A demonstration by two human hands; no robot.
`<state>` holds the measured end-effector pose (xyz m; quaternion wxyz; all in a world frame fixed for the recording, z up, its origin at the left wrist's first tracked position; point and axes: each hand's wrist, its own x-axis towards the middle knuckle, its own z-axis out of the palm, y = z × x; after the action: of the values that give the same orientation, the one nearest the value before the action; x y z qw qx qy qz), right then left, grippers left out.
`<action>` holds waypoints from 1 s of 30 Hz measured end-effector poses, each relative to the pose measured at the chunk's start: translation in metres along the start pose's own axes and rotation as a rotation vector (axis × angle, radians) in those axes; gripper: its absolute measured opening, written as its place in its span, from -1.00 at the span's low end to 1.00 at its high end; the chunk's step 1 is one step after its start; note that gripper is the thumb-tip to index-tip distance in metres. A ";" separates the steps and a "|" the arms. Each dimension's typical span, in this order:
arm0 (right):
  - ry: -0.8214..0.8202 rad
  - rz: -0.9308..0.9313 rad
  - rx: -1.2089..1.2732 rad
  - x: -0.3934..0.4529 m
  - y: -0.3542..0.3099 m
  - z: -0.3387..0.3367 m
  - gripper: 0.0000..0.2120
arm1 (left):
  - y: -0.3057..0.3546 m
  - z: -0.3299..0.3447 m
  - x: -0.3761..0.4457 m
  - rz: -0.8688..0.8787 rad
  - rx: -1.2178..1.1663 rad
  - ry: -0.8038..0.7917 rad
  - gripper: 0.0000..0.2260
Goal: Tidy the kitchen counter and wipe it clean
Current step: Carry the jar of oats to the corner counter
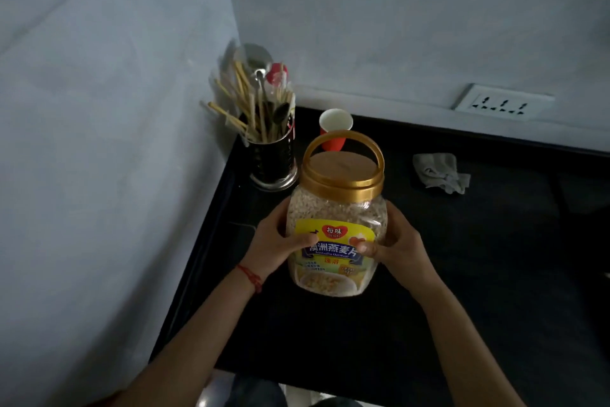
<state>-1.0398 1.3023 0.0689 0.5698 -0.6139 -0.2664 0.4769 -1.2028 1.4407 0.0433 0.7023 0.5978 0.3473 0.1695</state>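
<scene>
A clear plastic jar of oatmeal [336, 208] with a gold lid and an upright gold handle stands upright over the left part of the black counter [478, 258]. My left hand [274, 241] grips its left side and my right hand [396, 241] grips its right side, thumbs on the yellow label. A crumpled grey-white cloth [440, 172] lies on the counter to the right of the jar, apart from both hands.
A metal utensil holder [272, 156] with chopsticks and spoons stands in the back left corner against the wall. A red paper cup [335, 128] sits just behind the jar. A wall socket [501, 102] is above the counter's back edge.
</scene>
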 end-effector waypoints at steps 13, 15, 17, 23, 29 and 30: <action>0.030 -0.065 -0.249 0.054 0.021 -0.024 -0.16 | -0.012 -0.013 0.059 0.019 0.045 -0.087 -0.12; 0.038 -0.079 -0.287 0.060 0.024 -0.025 -0.13 | -0.015 -0.015 0.066 0.023 0.069 -0.083 -0.11; 0.049 -0.086 -0.331 0.067 0.026 -0.026 -0.11 | -0.016 -0.016 0.072 0.023 0.069 -0.061 -0.11; 0.051 -0.092 -0.402 0.094 0.021 -0.033 -0.09 | -0.010 -0.012 0.091 0.055 0.111 0.044 -0.22; 0.101 -0.076 -0.423 0.113 0.011 -0.029 -0.11 | -0.005 -0.004 0.103 0.097 0.137 0.188 -0.25; 0.106 -0.073 -0.424 0.115 0.010 -0.028 -0.11 | -0.004 -0.003 0.104 0.101 0.152 0.201 -0.26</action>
<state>-0.9705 1.3883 0.0237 0.4582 -0.7340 -0.3526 0.3562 -1.1323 1.5095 0.0093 0.6072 0.6461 0.3971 0.2370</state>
